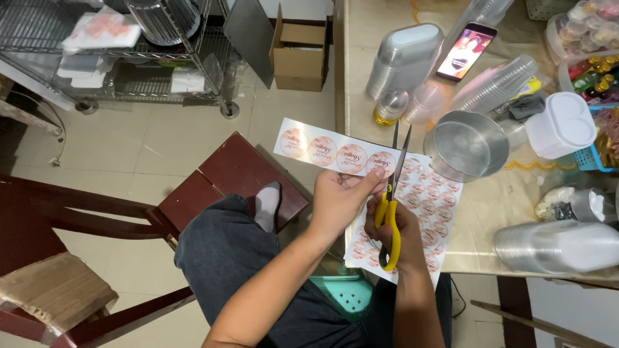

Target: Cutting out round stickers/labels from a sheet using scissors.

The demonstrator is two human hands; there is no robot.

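left hand (pixel 338 196) pinching sticker strip (pixel 335 153), palm up | right hand (pixel 403 232) grip closed round yellow scissors (pixel 391 200), blades open, pointing up

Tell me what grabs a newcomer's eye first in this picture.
At centre, the right hand works yellow-handled scissors, blades open, at a strip of round pink stickers pinched by the left hand. Right of them, a shiny metal pan and stacks of clear plastic cups crowd the table.

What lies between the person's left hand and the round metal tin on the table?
In the head view, the open blades of the yellow-handled scissors rise between the left hand and the metal tin, with the sticker sheet spread beneath that stretch.
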